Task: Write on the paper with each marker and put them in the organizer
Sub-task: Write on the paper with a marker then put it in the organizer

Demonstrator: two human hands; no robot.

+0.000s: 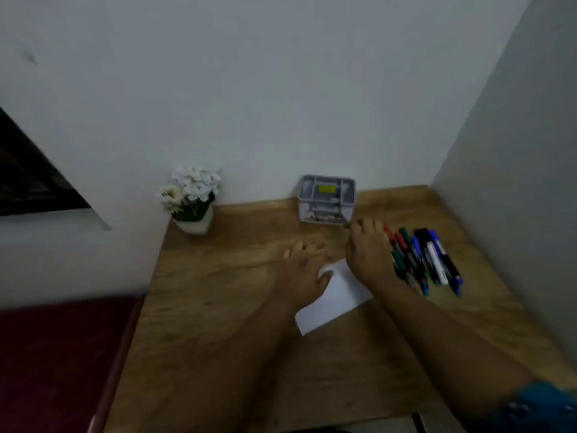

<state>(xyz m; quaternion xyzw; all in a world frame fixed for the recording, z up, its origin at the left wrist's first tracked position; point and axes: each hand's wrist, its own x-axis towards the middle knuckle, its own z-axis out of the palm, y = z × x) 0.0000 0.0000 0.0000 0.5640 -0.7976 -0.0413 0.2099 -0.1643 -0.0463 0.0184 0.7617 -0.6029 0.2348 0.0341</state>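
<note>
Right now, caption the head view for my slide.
Both hands, left and right, over paper, markers beside, organizer behind.

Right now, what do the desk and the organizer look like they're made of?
Desk: wood or wood-look laminate, matte, with visible brown grain streaks. Organizer: probably plastic, smooth, pale grey and partly see-through, with moulded compartments on top. The picture is too blurred to be sure.

Single head cam, wide-angle, looking forward and down from above the near edge of the bench (237, 323) toward the corner walls (281, 89), mid-range.
</note>
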